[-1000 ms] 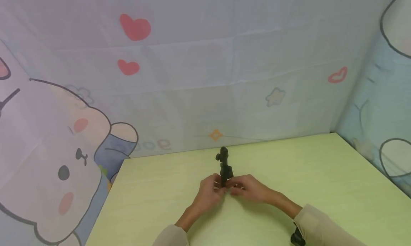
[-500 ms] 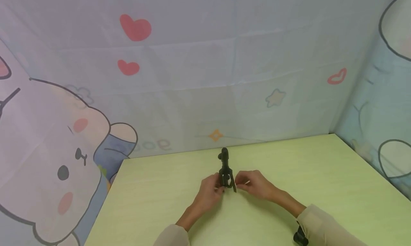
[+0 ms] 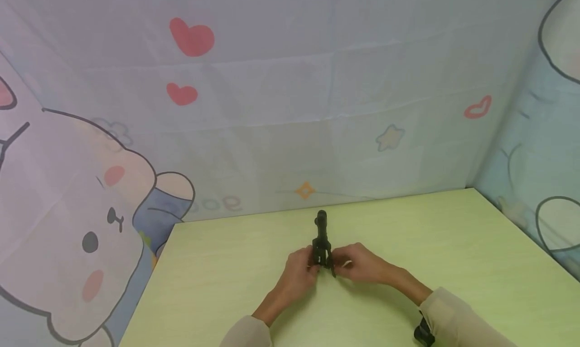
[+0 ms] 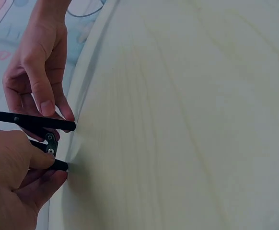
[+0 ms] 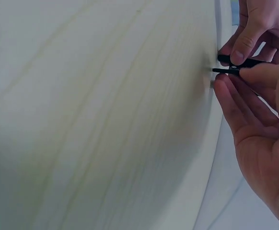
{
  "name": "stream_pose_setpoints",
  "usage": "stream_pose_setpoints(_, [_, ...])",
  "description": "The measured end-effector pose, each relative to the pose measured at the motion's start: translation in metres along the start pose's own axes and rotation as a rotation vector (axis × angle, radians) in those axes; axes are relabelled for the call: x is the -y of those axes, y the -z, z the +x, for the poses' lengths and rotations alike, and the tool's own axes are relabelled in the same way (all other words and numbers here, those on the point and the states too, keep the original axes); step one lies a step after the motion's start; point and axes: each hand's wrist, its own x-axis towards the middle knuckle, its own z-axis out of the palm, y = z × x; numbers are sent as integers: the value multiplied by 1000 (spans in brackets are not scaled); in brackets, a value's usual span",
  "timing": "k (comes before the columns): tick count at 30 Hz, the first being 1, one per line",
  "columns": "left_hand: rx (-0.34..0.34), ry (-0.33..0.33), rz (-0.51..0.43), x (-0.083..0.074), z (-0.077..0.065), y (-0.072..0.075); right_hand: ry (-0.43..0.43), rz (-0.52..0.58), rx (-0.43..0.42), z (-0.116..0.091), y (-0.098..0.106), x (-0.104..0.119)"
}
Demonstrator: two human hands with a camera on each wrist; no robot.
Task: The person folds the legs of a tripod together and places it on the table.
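Note:
A small black tripod (image 3: 321, 231) is held near the middle of the table, its narrow end towards the back wall and its legs towards me. My left hand (image 3: 298, 272) grips the left leg, thumb pressed over it near its tip. On the other side my right hand (image 3: 360, 264) pinches the right leg between thumb and fingers. In the left wrist view the tripod's legs (image 4: 43, 122) stand apart, with a small hinged brace (image 4: 51, 143) joining them. Part of the tripod is hidden behind the fingers.
A black object (image 3: 424, 333) lies on the table, partly covered by my right sleeve (image 3: 453, 311). The pale green table (image 3: 217, 286) meets a cloth backdrop (image 3: 272, 85) printed with hearts and a cartoon animal, along its back and sides.
The tripod has turned a little and shifted slightly right, and its right leg now stands out from the rest. My right hand moved off to the right, then came back onto that leg.

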Motion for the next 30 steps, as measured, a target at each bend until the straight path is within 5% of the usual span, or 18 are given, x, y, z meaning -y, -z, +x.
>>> stream_pose_setpoints(17, [82, 2, 48, -5, 4, 6, 98, -131, 24, 1, -2, 6])
stream_pose_setpoints(30, [135, 39, 35, -3, 8, 6, 33, -225, 37, -2, -4, 14])
